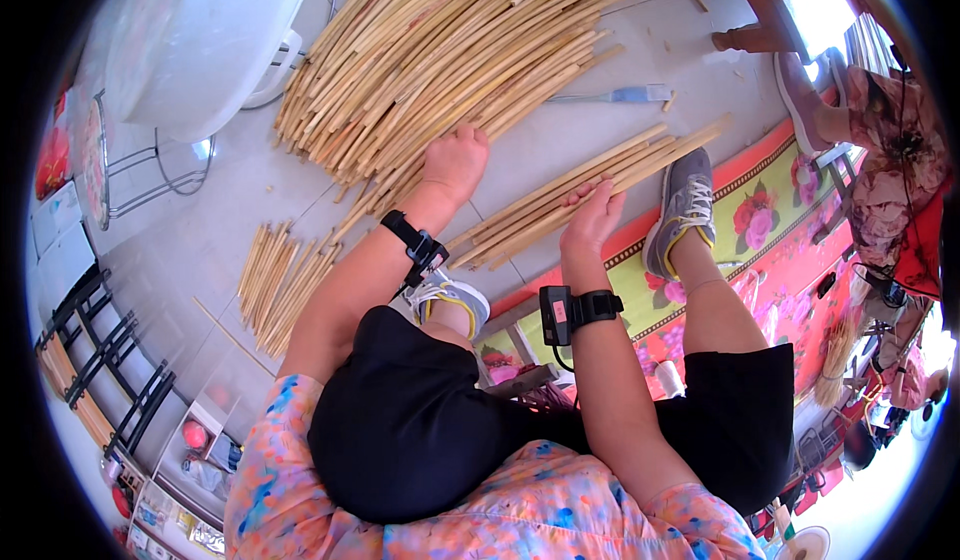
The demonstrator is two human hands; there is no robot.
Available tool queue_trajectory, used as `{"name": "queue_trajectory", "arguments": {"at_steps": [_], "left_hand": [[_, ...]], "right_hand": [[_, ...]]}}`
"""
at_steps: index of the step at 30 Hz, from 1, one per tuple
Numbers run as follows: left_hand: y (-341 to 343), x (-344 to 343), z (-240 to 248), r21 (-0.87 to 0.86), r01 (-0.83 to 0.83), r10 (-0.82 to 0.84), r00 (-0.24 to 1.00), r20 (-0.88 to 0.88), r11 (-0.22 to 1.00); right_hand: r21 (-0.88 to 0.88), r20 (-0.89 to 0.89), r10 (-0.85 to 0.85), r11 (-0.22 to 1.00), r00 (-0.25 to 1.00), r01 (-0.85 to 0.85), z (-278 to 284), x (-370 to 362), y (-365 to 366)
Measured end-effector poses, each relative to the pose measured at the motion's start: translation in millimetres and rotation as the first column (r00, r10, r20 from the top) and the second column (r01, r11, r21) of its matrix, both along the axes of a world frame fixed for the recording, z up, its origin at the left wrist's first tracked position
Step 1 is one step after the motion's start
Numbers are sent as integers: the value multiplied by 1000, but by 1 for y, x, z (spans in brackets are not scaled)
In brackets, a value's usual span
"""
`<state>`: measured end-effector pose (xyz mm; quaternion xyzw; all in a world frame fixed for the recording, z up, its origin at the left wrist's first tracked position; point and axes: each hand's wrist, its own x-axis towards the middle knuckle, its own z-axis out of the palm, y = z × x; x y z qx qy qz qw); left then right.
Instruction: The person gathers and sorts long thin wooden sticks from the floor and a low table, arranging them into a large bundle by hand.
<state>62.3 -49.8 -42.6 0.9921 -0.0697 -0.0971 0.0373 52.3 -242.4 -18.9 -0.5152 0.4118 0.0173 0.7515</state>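
Note:
A large pile of thin peeled wooden sticks (450,35) lies on the tiled floor ahead of me. My left hand (457,165) is closed at the pile's near edge; whether a stick is inside the fist is hidden. To the right, several more sticks (530,200) lie side by side in a small loose group. My right hand (592,222) is there, its fingers curled around a stick that reaches toward my grey shoe (688,210). Left of my left forearm is a group of shorter sticks (280,285).
A clear-handled flat tool, perhaps a brush (615,94), lies beyond the small group. A white tub (200,40) and a wire stand (160,175) are at the left. A flowered mat (755,220) runs along the right, where another person's leg (830,125) shows near a wooden stool (755,35).

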Motion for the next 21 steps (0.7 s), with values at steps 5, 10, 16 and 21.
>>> {"name": "queue_trajectory", "arguments": {"at_steps": [5, 10, 16, 21], "left_hand": [[-7, 11, 19, -53, -99, 100, 995, 26, 994], [-30, 18, 44, -205, -77, 71, 997, -36, 976], [-57, 8, 12, -416, 41, -85, 992, -89, 908], [-33, 9, -6, -311, -53, 47, 999, -26, 949]], "right_hand": [[-92, 58, -10, 996, 998, 15, 4, 10, -12], [-205, 68, -51, 977, 996, 64, 2, 18, -26], [-238, 28, -93, 966, 995, 98, -1, 18, -30], [-210, 56, -86, 973, 995, 96, -4, 16, -28]]}}
